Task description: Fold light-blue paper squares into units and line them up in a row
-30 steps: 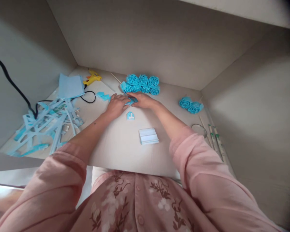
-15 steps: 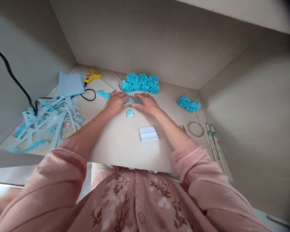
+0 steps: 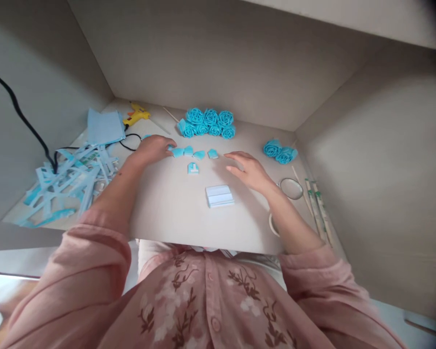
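Note:
My left hand is at the left end of a row of small blue paper petals, its fingers and thumb closed on a petal that is partly hidden. My right hand hovers with its fingers apart and nothing between them, right of a separate blue petal stack. A small blue piece with a white T-shaped mark lies in front of the row. Closer to me is a stack of folded pale-blue paper.
Blue paper roses lie at the back, with two more at right. A yellow glue gun, pale sheets and strip scraps fill the left. Near my right arm are a tape ring and green-marked sticks.
My hands have moved apart, the left leftward and the right rightward. The row of petals between them has come into view, and a second ring shows by my right forearm.

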A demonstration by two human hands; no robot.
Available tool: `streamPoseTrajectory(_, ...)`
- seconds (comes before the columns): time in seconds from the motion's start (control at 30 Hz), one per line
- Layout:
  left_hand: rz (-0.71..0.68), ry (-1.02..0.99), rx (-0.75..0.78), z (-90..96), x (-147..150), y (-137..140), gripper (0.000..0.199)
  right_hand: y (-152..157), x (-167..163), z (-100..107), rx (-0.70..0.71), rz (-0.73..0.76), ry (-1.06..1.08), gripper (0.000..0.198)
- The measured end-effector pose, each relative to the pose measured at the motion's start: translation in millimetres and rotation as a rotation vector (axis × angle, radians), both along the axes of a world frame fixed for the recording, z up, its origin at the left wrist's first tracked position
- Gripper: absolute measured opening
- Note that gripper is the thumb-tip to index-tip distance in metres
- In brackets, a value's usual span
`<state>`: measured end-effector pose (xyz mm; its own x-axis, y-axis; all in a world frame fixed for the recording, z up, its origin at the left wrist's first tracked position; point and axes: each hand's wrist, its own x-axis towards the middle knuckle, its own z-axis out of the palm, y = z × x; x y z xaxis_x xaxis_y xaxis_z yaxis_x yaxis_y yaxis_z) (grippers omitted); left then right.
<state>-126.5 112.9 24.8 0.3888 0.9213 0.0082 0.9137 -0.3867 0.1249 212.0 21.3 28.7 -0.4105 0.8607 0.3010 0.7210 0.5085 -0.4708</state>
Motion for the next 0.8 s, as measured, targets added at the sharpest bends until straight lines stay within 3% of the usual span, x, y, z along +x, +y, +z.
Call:
streamPoseTrajectory(0.13,-0.016,0.018,0.024,-10.1,4.6,1.8,0.033,10.1,-7.9,-5.4,-0.031,-0.035,-0.042,0.04)
streamPoseTrajectory(0.53,-0.069,-0.033,0.081,-16.1,18.3,-2.2,0.03,66.8,-92.3,-11.6,-0.059,-0.055,-0.414,0.055)
streamPoseTrajectory(0.67,-0.085,-0.063,0.084,-17.9,21.1,-2.8,0.028,81.4,-99.2,-16.7,-0.087,-0.01,-0.42,0.046)
streamPoseTrajectory(0.8,-0.069,-0.138,0.085,-10.6,14.6,-1.0,0.032,91.4,-93.8,-17.9,-0.099,0.034,-0.327,0.056)
